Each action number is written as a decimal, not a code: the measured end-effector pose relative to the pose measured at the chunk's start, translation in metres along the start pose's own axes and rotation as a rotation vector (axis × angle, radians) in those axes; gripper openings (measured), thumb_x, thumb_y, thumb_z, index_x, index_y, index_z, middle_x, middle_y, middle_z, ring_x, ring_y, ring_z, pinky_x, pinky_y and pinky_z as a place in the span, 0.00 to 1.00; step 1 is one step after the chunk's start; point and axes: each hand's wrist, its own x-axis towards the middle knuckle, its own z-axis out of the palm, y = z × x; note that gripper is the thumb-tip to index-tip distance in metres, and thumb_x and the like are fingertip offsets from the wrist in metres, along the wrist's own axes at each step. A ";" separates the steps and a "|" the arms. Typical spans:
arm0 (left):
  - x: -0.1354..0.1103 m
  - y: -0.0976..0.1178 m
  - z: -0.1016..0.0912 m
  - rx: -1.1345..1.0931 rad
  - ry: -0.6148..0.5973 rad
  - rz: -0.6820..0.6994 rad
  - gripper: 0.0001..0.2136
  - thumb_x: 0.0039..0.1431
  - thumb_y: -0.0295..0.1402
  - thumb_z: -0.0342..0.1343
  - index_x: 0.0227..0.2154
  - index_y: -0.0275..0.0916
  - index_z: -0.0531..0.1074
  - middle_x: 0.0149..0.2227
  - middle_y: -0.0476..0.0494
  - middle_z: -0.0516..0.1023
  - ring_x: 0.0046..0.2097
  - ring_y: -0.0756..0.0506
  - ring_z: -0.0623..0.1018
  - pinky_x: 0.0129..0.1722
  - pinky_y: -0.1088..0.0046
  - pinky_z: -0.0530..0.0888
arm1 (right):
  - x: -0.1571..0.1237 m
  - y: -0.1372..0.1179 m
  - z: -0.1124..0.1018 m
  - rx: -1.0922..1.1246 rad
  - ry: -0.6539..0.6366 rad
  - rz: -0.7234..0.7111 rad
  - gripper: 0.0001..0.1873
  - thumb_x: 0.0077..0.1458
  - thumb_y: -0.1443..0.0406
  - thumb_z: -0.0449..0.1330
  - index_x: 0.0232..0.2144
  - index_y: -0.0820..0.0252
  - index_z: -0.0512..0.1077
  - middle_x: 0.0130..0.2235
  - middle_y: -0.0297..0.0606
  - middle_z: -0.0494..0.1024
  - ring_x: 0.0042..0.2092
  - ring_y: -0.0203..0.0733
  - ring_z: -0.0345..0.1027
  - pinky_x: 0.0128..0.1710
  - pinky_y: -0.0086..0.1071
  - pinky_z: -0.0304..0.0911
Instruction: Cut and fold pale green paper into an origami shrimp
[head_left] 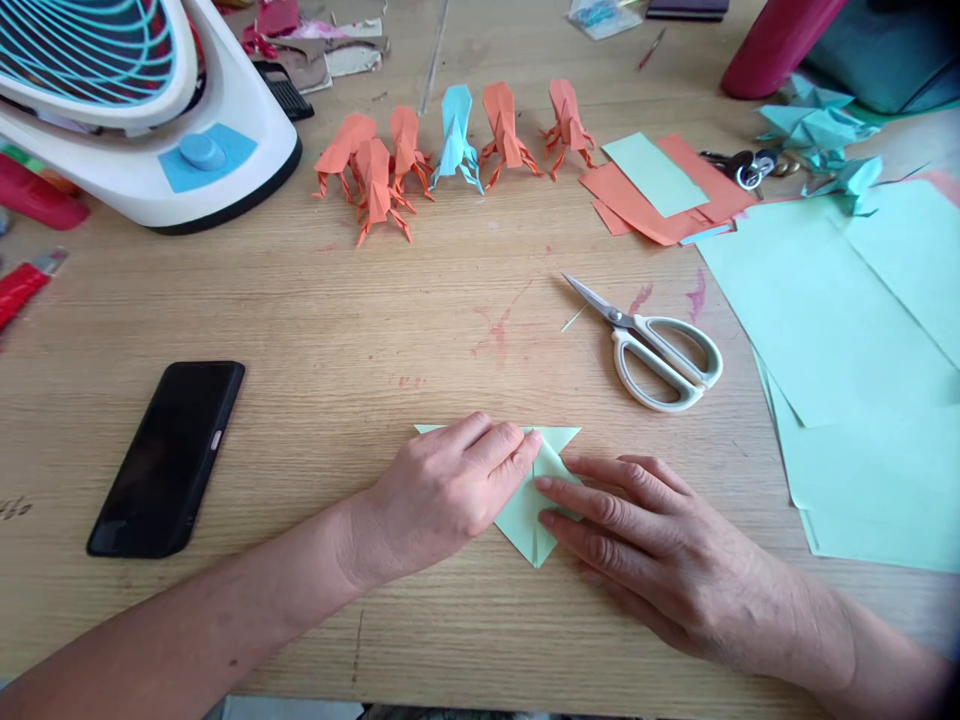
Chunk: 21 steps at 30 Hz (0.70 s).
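A pale green sheet of origami paper [517, 520], folded to a point at the bottom with two corners at the top, lies flat on the table before me. My left hand [442, 490] is closed over its upper left part, with fingers curled and the thumb tip at the top edge near the centre crease. Much of the paper's left side is hidden under it. My right hand [652, 550] rests at the right side, fingers stretched and slightly apart, fingertips touching a folded flap. Just beyond lie scissors [645, 345] with white handles, blades pointing up and left.
A black phone [169, 460] lies at left, below a white fan [217, 130]. Several orange origami figures [375, 180] and a blue one [455, 135] stand at the back. Green sheets [862, 470], orange paper [637, 205], keys [750, 168] and teal folded figures [817, 125] occupy the right.
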 end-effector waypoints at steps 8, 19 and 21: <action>0.000 0.000 0.001 0.061 -0.011 0.018 0.11 0.67 0.23 0.51 0.49 0.36 0.73 0.41 0.47 0.80 0.38 0.49 0.78 0.33 0.75 0.73 | -0.001 0.002 -0.003 0.006 -0.003 -0.016 0.18 0.65 0.69 0.57 0.55 0.69 0.71 0.62 0.47 0.70 0.62 0.58 0.60 0.54 0.49 0.60; -0.002 0.000 0.001 0.106 0.001 0.065 0.13 0.68 0.23 0.48 0.51 0.35 0.71 0.44 0.46 0.80 0.40 0.49 0.78 0.31 0.75 0.73 | 0.000 0.000 -0.005 -0.023 0.009 -0.012 0.17 0.64 0.69 0.57 0.54 0.65 0.72 0.61 0.48 0.72 0.61 0.56 0.62 0.54 0.49 0.63; -0.002 0.000 0.001 0.106 -0.008 0.065 0.13 0.69 0.23 0.47 0.51 0.35 0.71 0.44 0.45 0.80 0.40 0.49 0.78 0.31 0.75 0.73 | 0.000 -0.001 -0.005 -0.022 0.009 -0.009 0.17 0.64 0.69 0.57 0.55 0.64 0.72 0.61 0.48 0.72 0.62 0.56 0.62 0.55 0.50 0.64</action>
